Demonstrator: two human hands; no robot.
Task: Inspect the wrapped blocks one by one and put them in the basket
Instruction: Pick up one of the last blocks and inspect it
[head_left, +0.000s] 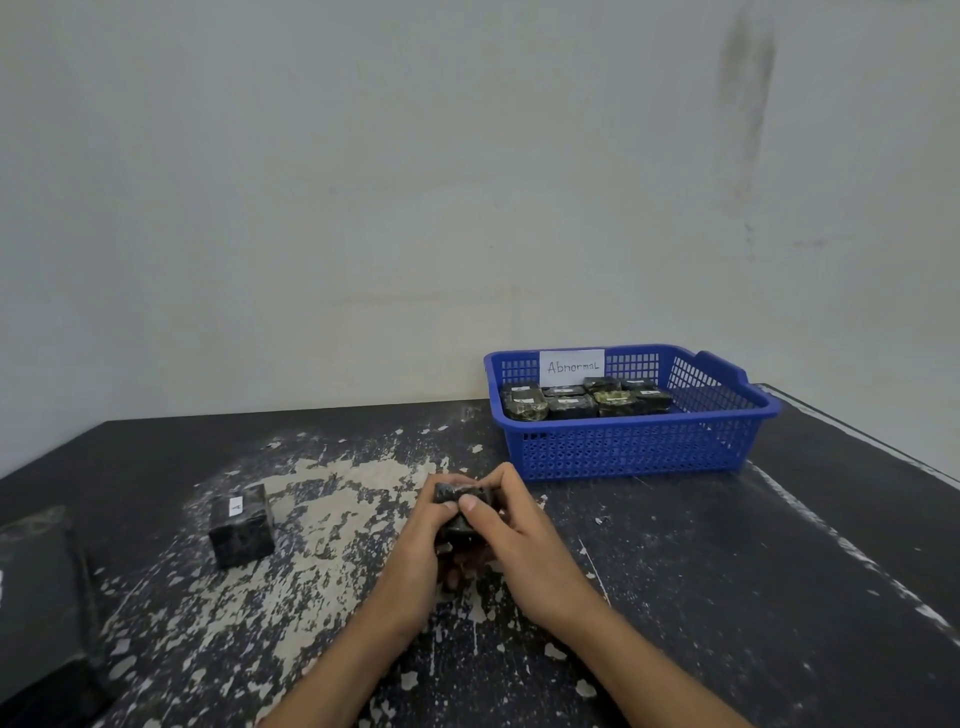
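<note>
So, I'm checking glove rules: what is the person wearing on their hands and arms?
Nothing that shows. The left hand and right hand are bare: no gloves, rings or watch. The left forearm and right forearm are bare too, with no sleeve in view down to the picture's edge.

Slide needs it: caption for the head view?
Left hand and right hand hold one wrapped block; second block waits on the table, blue basket beyond.

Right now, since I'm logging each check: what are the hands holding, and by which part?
One wrapped block, held between both hands: the left hand grips its left side, the right hand its right side, thumb on top.
</note>
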